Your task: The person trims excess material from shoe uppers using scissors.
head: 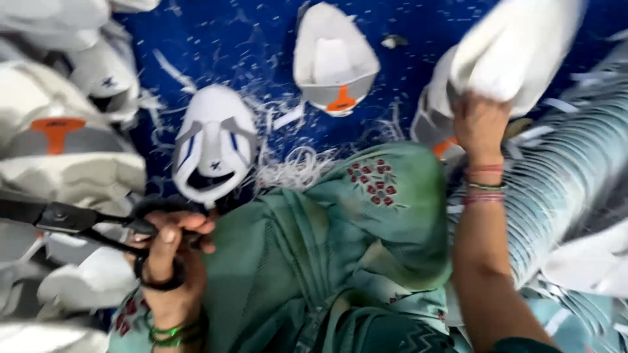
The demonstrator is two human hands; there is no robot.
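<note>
While the left hand (171, 261) grips black scissors (78, 222) through the handle loops at the lap, green patterned cloth (340, 242) over the knees, right hand (481, 124) clamped on a white shoe upper (517, 49), more uppers (214, 144) on blue floor (261, 39) beyond.

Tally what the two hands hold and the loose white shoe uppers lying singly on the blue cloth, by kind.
Black scissors, in the left hand: 1
White upper, in the right hand: 1
Single uppers on the blue cloth: 2
Total: 4
</note>
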